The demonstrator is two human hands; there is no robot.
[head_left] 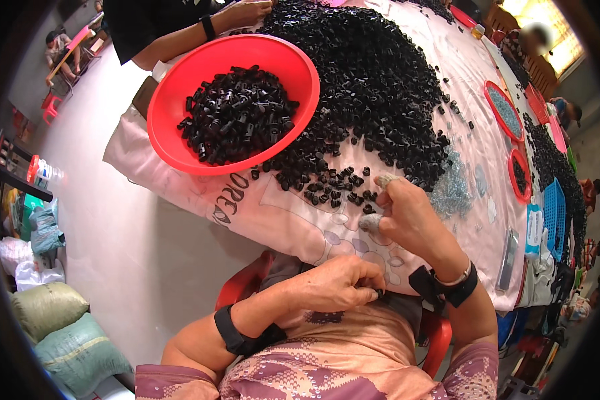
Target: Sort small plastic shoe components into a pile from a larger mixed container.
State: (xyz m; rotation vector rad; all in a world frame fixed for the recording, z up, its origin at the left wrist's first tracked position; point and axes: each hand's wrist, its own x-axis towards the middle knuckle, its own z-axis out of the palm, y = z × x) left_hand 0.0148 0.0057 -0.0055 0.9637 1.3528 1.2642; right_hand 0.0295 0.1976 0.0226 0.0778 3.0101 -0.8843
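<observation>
My left hand is curled closed in front of my body, close to the table edge. A small dark piece shows at its fingertips, mostly hidden. My right hand, with grey covers on the thumb and a fingertip, reaches over the near edge of the table. Its thumb and forefinger are apart, beside loose small black caps. Behind them spreads a large heap of black plastic parts. To the left, a red basin holds short black tube-like pieces.
Clear small parts lie right of the heap on the pink cloth. Another person's arm reaches in behind the basin. Red trays and a blue basket stand to the right. Stuffed sacks sit on the floor at left.
</observation>
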